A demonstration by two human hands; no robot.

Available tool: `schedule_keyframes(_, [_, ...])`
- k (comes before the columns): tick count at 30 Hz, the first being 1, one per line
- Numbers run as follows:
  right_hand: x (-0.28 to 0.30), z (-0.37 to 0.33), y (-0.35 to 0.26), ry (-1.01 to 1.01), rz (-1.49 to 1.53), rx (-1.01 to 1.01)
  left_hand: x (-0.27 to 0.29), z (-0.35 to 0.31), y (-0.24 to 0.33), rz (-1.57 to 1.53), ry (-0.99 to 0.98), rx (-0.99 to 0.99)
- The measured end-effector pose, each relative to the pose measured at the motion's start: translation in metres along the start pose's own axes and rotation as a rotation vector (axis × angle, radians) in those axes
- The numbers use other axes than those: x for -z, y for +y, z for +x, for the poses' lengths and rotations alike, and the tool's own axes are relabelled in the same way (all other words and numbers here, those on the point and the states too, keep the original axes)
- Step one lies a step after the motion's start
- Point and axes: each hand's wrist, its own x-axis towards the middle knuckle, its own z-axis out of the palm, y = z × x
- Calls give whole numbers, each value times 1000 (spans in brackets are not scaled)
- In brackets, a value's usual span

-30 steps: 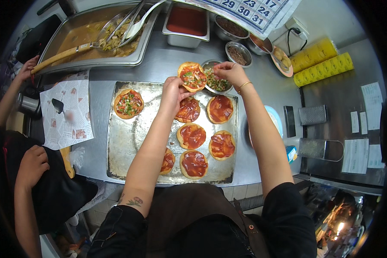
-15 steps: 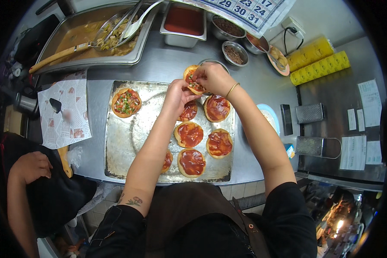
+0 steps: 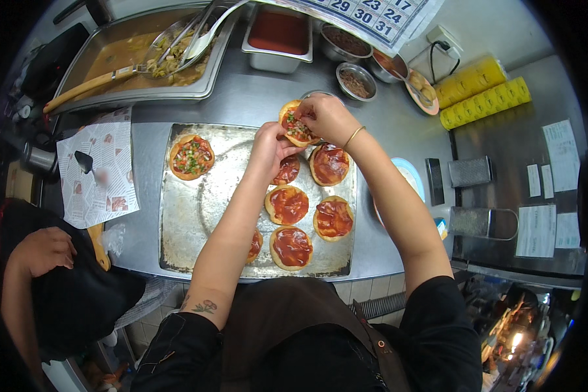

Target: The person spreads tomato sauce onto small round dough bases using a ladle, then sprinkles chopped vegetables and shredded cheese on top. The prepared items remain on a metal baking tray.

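My left hand [image 3: 266, 150] grips a small pizza [image 3: 295, 130] above the far edge of a metal baking sheet [image 3: 193, 238]. Red sauce and chopped vegetables cover its top. Over it, the bunched fingers of my right hand [image 3: 330, 121] press near the topping; whatever they pinch is hidden. A metal bowl [image 3: 321, 95] sits mostly behind that hand. On the sheet lie several round bases spread with red sauce, among them one at the front [image 3: 291, 247]. One pizza with chopped green and white topping [image 3: 191, 157] lies at the sheet's far left.
A deep pan of stew [image 3: 111, 55] with a strainer stands far left, beside a container of red sauce [image 3: 278, 59]. Bowls, including one of shredded filling [image 3: 356, 81], stand far right. Graters [image 3: 472, 172] lie right. A co-worker's hand [image 3: 46, 251] is at left.
The held pizza is tilted a little more into view and shows more chopped topping. My right hand has shifted slightly, and the co-worker's hand has moved slightly left.
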Motion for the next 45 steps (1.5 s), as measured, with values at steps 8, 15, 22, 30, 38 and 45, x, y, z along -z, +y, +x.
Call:
schedule_keyframes(8, [3,-2,9,88,52,-75,4,-6,1,-13,-9,11])
schedule_keyframes(15, [23,-16,39,126,212,-476,47,-49,27,122,52,-37])
schedule_keyframes(22, [-17,-36,68,-180,11,-374,101,-127,44,351,317,26])
schedule_keyframes(30, [-15,-14,56,-275,-21,-322,116,-134,34,775,423,-91])
schedule_keyframes(38, [-32,-20,60,-183,-78,-266,79,-150,57,1263,456,-453])
schedule_keyframes(45, [-50,-24,74,-25,-138,-335,44,-106,46,1269,241,-501])
